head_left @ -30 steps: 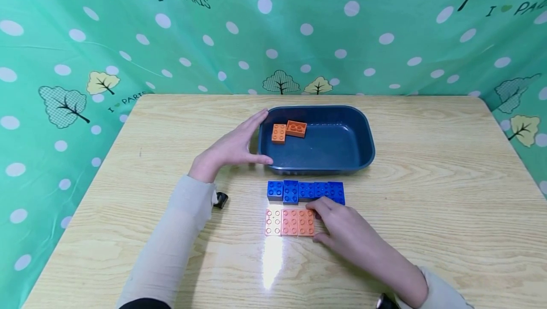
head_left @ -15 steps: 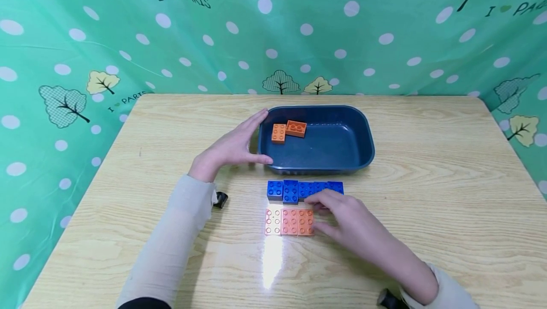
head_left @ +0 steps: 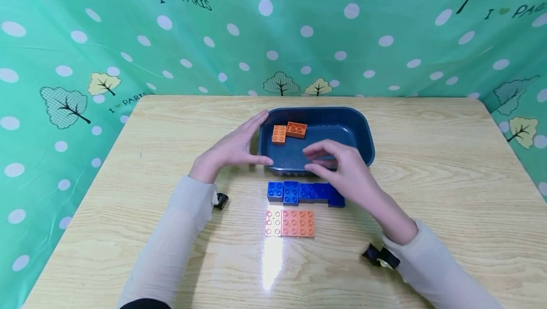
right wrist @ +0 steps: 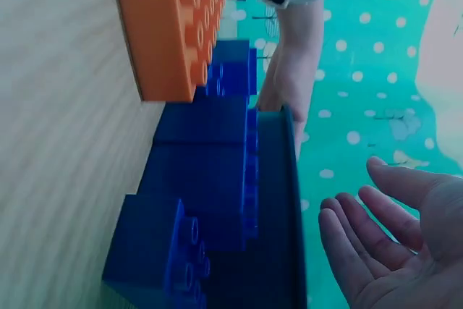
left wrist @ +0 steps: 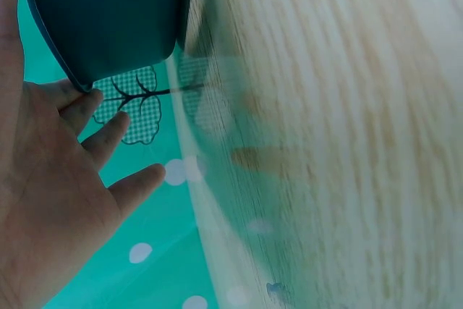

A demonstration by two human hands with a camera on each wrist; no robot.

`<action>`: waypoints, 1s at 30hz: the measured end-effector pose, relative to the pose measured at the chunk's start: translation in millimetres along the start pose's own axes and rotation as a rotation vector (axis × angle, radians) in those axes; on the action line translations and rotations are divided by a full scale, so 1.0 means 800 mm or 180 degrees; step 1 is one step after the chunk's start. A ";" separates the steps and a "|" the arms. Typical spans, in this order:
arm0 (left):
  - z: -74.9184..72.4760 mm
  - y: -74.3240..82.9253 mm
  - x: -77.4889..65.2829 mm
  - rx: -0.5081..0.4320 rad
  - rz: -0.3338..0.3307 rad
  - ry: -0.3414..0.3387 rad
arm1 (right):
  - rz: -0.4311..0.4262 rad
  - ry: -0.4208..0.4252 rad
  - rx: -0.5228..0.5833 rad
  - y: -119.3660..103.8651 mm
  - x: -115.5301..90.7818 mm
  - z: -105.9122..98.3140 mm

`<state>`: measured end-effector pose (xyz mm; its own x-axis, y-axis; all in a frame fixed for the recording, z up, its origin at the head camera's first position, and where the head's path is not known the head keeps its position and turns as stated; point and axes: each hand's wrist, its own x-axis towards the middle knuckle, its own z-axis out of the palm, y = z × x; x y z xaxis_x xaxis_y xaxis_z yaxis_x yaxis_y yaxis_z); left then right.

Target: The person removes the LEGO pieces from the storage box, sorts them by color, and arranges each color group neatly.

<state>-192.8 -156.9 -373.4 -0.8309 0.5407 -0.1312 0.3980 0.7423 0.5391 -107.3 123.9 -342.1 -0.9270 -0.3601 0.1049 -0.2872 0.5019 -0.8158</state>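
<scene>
My left hand [head_left: 231,150] rests against the left end of a dark blue plastic bin [head_left: 369,143], fingers spread and nearly straight. In the left wrist view, fingertips touch the bin's rim [left wrist: 54,45]. My right hand [head_left: 348,169] is over the bin's front right side, holding nothing, its fingers loosely bent. Inside the bin are an orange toy brick [head_left: 279,135], studs up, and another orange brick [head_left: 297,130] tipped on its side. In front of the bin runs a row of blue bricks [head_left: 290,192], partly shaded by the right hand. Nearer lie 3 orange bricks [head_left: 306,223] side by side.
The wooden table [head_left: 436,171] extends on both sides of the bin. Behind it hangs a green dotted cloth [head_left: 376,71]. Black strap ends [head_left: 380,256] stick out at the right sleeve, and a black piece [head_left: 221,201] at the left sleeve.
My right hand has let go of the rightmost orange brick, lifted away from the row and moved forward over the bin. The left hand has stayed at the bin.
</scene>
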 end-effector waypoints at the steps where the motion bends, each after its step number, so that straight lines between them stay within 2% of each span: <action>1: 0.000 0.000 0.000 -0.0003 -0.0011 -0.0001 | 0.0025 -0.0007 0.0026 0.002 0.006 0.000; 8: 0.003 0.002 0.002 -0.0009 -0.0042 0.0024 | 0.0328 -0.0236 0.0221 0.015 0.045 0.008; 16: 0.004 0.003 0.002 -0.0018 -0.0019 0.0005 | 0.0831 -0.0891 0.0448 0.033 0.082 0.021; 19: 0.003 0.003 0.001 -0.0013 -0.0021 0.0014 | 0.0959 -0.1042 0.0515 0.037 0.095 0.024; 23: 0.003 0.002 0.002 -0.0008 -0.0008 0.0016 | 0.0934 -0.1041 0.0514 0.041 0.107 0.029; 27: 0.002 0.001 0.001 -0.0014 -0.0003 0.0009 | 0.0713 -0.1071 0.0397 0.044 0.111 0.032; 30: 0.001 0.000 0.001 -0.0010 0.0012 0.0005 | 0.0577 -0.1138 0.0437 0.044 0.112 0.034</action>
<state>-192.9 -156.3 -374.1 -0.8300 0.5428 -0.1280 0.3997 0.7391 0.5422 -193.8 87.8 -377.1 -0.8106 -0.5379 -0.2313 -0.0702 0.4815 -0.8736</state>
